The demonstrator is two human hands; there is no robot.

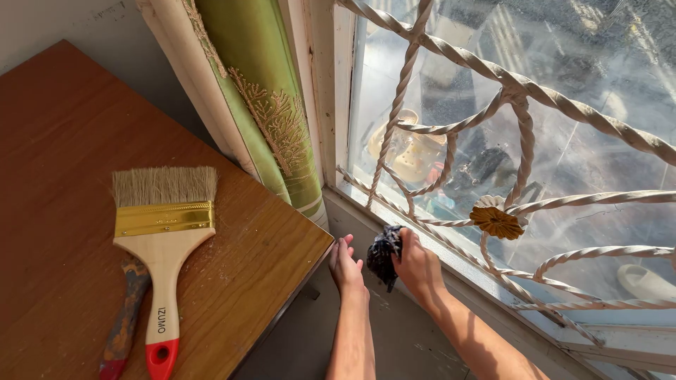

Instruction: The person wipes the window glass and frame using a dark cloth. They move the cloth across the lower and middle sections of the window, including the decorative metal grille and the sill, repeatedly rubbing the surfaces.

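- The dark crumpled rag (384, 253) sits low against the bottom of the window, just under the twisted bars of the window grille (524, 134) and right at the sill (451, 271).
- My right hand (417, 266) has the rag bunched in its grip, fingers curled round it and pressing it toward the sill.
- My left hand (345, 264) is just beside the rag on its left, fingers lying together and pointing up; it holds nothing, and I cannot tell whether it touches the rag.
- Both my forearms come up from the bottom edge, close together, over a dusty grey floor (394, 338).
- The grille is pale and rope-like, with a small flower-shaped ornament (496, 219) in rusty yellow fixed where the bars meet, above and to the right of my right hand.
- Behind the grille is grimy glass, with blurred shapes outside that I cannot make out.
- To the left of the window hangs a green curtain (260, 91) with gold embroidery and a cream edge.
- Farther left stands a brown wooden table (56, 141), its corner near my left hand.
- On the table lies a wide paintbrush (164, 239) with pale bristles, a gold ferrule and a wooden handle tipped in red, bristles pointing away from me.
- A paint-stained tool handle (125, 317) lies partly under the paintbrush.
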